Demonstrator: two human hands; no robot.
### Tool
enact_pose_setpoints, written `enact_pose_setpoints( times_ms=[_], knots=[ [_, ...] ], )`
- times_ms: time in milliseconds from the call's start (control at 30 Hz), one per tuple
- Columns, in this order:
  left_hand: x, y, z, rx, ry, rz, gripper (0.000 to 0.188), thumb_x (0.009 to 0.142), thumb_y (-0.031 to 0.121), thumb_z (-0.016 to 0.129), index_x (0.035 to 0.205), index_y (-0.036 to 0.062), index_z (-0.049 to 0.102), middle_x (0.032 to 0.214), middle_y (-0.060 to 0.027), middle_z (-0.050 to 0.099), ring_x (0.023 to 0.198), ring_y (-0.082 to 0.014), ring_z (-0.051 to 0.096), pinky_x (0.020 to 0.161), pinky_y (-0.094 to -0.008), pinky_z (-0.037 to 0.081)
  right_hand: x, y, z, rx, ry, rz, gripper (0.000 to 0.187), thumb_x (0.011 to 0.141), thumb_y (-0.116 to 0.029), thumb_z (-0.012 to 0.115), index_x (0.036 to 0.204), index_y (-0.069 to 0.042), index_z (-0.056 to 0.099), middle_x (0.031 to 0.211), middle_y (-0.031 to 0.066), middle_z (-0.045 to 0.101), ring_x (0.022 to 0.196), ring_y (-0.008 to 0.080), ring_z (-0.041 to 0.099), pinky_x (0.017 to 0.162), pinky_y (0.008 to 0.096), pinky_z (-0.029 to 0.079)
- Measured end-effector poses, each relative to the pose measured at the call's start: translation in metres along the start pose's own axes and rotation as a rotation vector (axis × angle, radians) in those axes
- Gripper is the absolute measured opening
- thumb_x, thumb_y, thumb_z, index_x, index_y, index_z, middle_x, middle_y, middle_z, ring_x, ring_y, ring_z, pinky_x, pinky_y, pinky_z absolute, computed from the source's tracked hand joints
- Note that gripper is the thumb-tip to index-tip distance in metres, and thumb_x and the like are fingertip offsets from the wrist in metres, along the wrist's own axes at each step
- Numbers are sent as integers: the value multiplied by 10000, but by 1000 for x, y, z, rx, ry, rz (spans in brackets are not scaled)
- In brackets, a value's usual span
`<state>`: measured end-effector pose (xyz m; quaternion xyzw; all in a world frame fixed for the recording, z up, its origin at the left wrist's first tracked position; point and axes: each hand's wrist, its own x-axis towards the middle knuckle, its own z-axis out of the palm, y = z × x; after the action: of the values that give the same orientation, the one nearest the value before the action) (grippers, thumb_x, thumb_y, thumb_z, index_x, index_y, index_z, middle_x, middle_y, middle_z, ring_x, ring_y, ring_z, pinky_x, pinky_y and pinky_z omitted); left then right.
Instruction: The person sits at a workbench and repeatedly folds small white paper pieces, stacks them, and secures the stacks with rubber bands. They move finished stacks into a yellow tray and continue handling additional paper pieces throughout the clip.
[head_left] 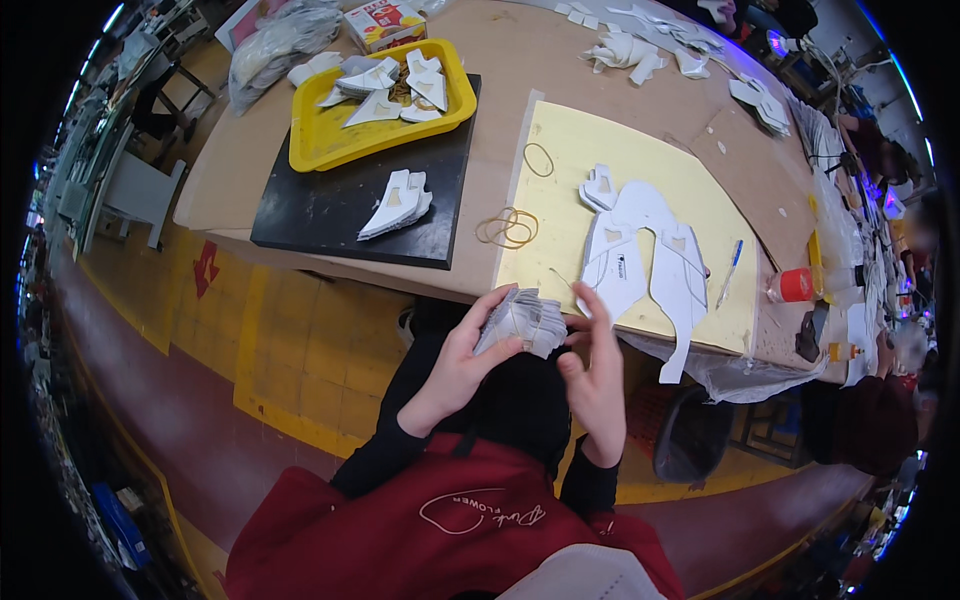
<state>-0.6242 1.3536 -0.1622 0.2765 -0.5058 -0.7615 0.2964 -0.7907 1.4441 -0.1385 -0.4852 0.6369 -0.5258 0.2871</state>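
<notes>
Over my lap, my left hand (468, 352) is closed round a thick stack of grey-white cut pieces (524, 322), thumb across the front. A thin tan line crosses the stack, perhaps a rubber band. Close by the stack's right side, my right hand (598, 372) has its thumb and fingers apart; some fingertips are partly hidden behind the stack's edge. On the yellow sheet ahead lie rubber bands (508, 228) and a single rubber band (538, 160). White shoe-upper-shaped pieces (622, 262) rest to their right, some with bands round them.
A yellow tray (310, 150) of white pieces and rubber bands stands on a black board (290, 215), beside a small white stack (398, 205). A blue pen (730, 270) and a red-labelled bottle (795, 285) are at the right. Below the table edge stands a dark bin (694, 435).
</notes>
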Motion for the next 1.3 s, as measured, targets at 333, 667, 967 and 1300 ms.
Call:
enact_pose_setpoints(
  times_ms=[333,667,967,1300],
  knots=[
    [-6,9,16,237,-40,39,664,916,148,665,1476,-10,346,1447,-141,315,1373,-241,345,1084,-383,376,-6,3,19,432,161,185,445,975,-151,568,1366,14,434,1201,108,577,1088,167,553,967,298,439],
    [-46,161,10,-413,-805,619,443,923,146,618,1326,25,478,1227,-96,552,1222,-221,497,1021,-444,399,-9,29,-9,792,430,133,578,926,-330,627,1355,9,440,1248,148,566,1139,245,581,988,371,460],
    [-76,184,-13,-400,-688,598,273,961,145,543,1221,62,531,1112,-66,596,1177,-203,530,1005,-531,380,4,21,-29,683,453,77,596,946,-354,615,1370,22,430,1267,151,563,1190,248,559,1039,387,430],
    [-86,199,-29,-412,-600,619,170,1003,143,459,1104,102,590,984,-32,644,1126,-183,567,988,-628,359,153,26,-104,434,368,26,407,1004,-247,556,1339,-28,485,1164,64,598,1034,138,591,896,281,464]
  ],
)
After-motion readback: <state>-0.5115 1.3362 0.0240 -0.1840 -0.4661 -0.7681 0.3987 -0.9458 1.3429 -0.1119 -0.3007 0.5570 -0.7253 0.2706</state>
